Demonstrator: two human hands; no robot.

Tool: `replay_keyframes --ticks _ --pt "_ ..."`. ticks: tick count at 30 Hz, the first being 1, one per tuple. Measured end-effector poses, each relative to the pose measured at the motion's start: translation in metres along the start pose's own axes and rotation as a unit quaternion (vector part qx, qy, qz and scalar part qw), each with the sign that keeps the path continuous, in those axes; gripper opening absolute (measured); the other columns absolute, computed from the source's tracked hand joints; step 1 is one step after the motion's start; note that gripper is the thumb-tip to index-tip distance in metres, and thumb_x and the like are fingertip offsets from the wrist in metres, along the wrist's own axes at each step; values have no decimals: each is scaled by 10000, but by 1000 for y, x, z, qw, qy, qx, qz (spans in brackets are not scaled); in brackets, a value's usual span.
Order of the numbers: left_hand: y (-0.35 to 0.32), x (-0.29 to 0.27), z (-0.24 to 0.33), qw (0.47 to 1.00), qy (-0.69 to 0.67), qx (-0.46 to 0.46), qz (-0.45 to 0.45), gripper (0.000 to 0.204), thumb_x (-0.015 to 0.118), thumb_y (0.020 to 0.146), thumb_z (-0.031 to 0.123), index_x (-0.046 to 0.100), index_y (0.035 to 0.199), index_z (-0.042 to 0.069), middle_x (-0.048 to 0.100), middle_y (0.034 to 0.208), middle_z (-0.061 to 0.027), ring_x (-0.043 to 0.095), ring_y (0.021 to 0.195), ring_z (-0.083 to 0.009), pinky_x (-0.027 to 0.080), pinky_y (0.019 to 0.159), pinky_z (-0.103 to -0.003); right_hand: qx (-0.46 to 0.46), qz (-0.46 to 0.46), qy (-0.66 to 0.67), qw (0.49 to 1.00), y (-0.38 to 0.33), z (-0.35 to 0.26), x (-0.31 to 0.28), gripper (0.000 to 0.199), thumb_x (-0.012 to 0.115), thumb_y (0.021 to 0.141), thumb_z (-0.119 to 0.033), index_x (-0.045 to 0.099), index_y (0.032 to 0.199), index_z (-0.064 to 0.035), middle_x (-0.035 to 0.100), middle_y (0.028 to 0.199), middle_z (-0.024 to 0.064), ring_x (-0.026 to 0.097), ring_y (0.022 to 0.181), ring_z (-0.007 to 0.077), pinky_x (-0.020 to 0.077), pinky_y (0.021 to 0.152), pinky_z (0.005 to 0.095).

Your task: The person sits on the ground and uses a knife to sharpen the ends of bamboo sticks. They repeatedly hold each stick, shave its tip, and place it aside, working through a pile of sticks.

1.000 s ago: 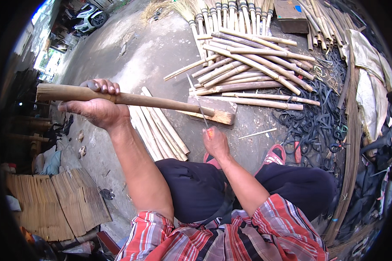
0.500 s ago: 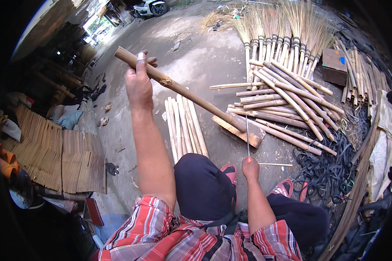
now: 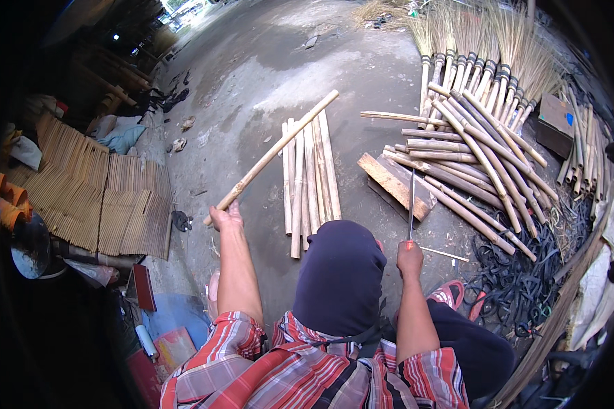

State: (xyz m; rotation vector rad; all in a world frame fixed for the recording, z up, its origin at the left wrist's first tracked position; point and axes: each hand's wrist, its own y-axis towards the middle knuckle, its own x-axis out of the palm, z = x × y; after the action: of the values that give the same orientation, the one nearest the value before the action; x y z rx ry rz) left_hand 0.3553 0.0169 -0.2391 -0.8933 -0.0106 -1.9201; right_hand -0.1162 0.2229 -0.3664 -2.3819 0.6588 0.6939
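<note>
Two grips! Left hand (image 3: pixel 226 215) holds bamboo pole (image 3: pixel 273 158), right hand (image 3: pixel 409 262) red-handled blade (image 3: pixel 411 204); likely placing, needing careful lowering between them.

My left hand (image 3: pixel 227 217) grips a bamboo pole (image 3: pixel 280 153) near one end; my right hand (image 3: pixel 409 260) holds a long-bladed knife (image 3: pixel 411 208).

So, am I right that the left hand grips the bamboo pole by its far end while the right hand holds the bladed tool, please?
Not quite: the head view shows the left hand gripping the bamboo pole by its near end, while the right hand holds the bladed tool.
</note>
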Motion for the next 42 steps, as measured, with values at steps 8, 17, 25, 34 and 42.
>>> replay_keyframes --ticks 8,17,25,34,42 --pt "-28 -106 -125 981 4 -154 117 640 439 1062 475 448 1314 -114 606 1230 -239 651 1157 -341 572 1012 -435 0 -2 -21 1000 2 9 1 404 578 933 -362 711 947 19 695 974 301 666 973 485 514 864 538" --pt "-56 -162 -154 842 410 -343 67 550 416 1039 427 600 1300 -20 654 1258 -213 665 1131 -376 577 914 -529 -71 5 -39 997 4 20 0 431 582 946 -374 683 881 39 676 876 307 659 879 491 495 796 545" --pt "-44 -199 -158 860 349 -371 41 668 503 999 491 485 1444 -7 529 1434 -226 550 1283 -414 456 1023 -634 -41 13 -4 999 2 15 3 417 587 931 -366 689 871 33 684 897 299 663 902 482 499 802 534" --pt "-75 -94 -189 508 830 107 -204 504 567 966 345 628 1264 -57 614 1307 -256 618 1180 -368 487 1015 -450 50 52 117 991 -4 -1 -14 389 650 893 -389 713 970 -13 703 933 272 677 942 459 520 821 509" --pt "-201 98 -321 606 619 20 -499 464 653 969 347 641 1245 -26 706 1158 -191 655 1125 -310 483 993 -383 193 143 208 948 37 29 -15 365 646 910 -367 707 969 -11 711 890 244 688 881 433 510 803 489"
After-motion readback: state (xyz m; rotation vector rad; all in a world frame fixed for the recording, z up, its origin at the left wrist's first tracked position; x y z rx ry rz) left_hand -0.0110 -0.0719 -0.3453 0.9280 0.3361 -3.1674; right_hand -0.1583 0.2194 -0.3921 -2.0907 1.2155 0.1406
